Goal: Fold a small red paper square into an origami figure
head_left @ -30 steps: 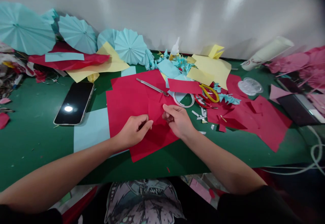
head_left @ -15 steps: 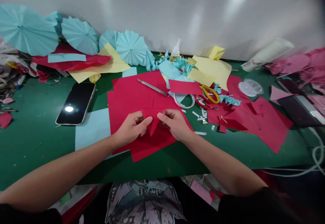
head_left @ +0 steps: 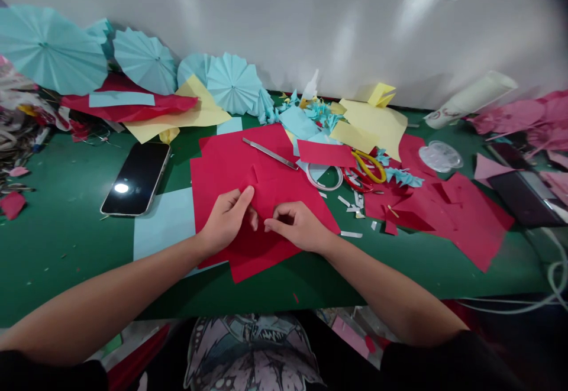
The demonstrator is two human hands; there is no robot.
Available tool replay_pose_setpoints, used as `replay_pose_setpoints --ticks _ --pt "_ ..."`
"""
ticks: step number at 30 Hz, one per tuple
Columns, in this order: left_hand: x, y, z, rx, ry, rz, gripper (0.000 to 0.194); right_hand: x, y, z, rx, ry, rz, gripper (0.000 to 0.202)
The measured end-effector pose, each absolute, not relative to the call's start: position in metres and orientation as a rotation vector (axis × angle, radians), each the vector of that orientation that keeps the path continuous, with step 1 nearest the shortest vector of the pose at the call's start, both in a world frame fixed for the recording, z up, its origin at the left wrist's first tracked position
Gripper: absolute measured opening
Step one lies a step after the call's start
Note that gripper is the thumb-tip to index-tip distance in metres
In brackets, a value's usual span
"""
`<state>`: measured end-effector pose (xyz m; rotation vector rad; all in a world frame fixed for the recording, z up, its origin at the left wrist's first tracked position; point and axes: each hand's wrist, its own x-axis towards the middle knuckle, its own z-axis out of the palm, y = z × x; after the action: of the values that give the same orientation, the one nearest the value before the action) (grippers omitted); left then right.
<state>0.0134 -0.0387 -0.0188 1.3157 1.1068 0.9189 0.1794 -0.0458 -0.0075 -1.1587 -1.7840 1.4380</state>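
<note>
A small folded piece of red paper is held up over larger red paper sheets on the green table. My left hand pinches its left side between thumb and fingers. With thumb and forefinger together, my right hand grips the paper's lower right corner. Red on red makes its exact folds hard to make out. Beyond the hands, a slim metal craft knife or tweezers lies on the red sheets. Near it are a roll of white tape and yellow-handled scissors.
A phone lies left, by a light blue sheet. Blue pleated paper fans lean on the wall. A glue bottle stands behind paper scraps. Cut red sheets and a clear plastic dish are right.
The folded red paper has been turned in my hands. My right hand has shifted down and slightly left to its lower corner; my left thumb has moved up and left.
</note>
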Motion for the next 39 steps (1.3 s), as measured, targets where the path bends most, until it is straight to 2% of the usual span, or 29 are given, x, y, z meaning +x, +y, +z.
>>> replay_pose_setpoints --ticks 14,23,28,32,35,39 --pt "0.01 -0.035 -0.025 1.148 1.007 0.997 0.053 0.181 -0.047 -0.004 -1.114 -1.824 1.512 0.024" --pt "0.009 -0.038 -0.01 1.391 1.064 0.762 0.053 0.184 -0.043 -0.014 -1.173 -1.469 1.496 0.036" --pt "0.008 -0.036 -0.011 1.417 1.115 0.789 0.045 0.186 -0.04 -0.012 -1.27 -1.561 1.372 0.039" --pt "0.009 -0.034 -0.014 1.401 1.155 0.847 0.046 0.186 -0.04 -0.012 -1.26 -1.481 1.503 0.042" --pt "0.009 -0.032 -0.017 1.375 1.177 0.897 0.039 0.185 -0.039 -0.015 -1.244 -1.294 1.615 0.04" --pt "0.007 -0.031 -0.017 1.458 1.253 1.061 0.016 0.186 -0.034 -0.018 -1.257 -1.093 1.542 0.044"
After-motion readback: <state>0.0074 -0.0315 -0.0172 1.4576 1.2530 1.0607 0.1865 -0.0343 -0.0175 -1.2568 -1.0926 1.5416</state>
